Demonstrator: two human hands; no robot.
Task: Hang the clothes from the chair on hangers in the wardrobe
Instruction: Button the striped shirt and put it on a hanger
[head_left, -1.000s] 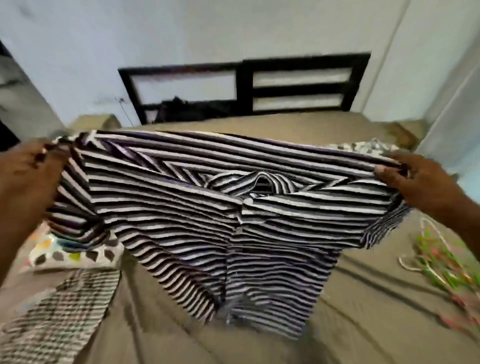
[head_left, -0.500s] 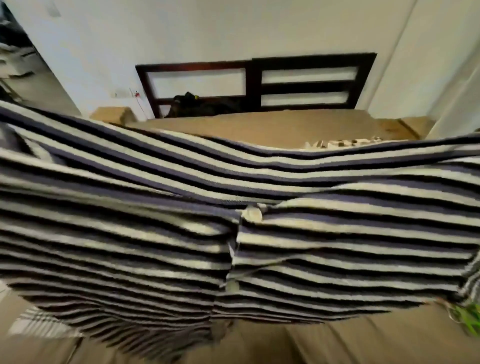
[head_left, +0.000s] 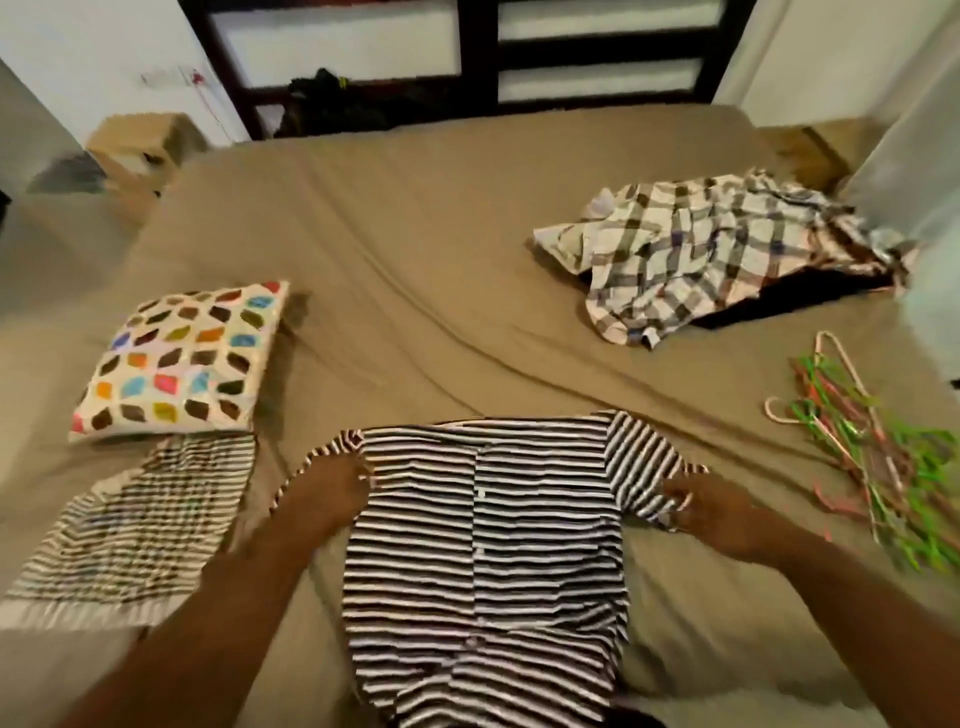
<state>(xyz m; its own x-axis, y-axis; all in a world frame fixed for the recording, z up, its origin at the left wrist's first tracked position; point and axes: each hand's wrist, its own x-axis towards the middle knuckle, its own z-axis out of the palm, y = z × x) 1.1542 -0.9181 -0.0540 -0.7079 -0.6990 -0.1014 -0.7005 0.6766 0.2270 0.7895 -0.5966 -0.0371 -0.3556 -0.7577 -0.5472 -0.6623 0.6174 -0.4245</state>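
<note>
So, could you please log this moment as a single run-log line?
striped shirt: flat on bed | left hand: on sleeve | right hand: pinches sleeve | hangers: beside, untouched

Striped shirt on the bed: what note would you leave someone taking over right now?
The left hand rests on one sleeve of the striped shirt, grip unclear; the right hand pinches the other sleeve.
Shirt lies flat, buttons up, on the bed.
Hangers lie loose to its right; a plaid shirt is heaped farther back, a checked garment on the left.
Nothing is on a hanger yet. Wardrobe out of view.
</note>
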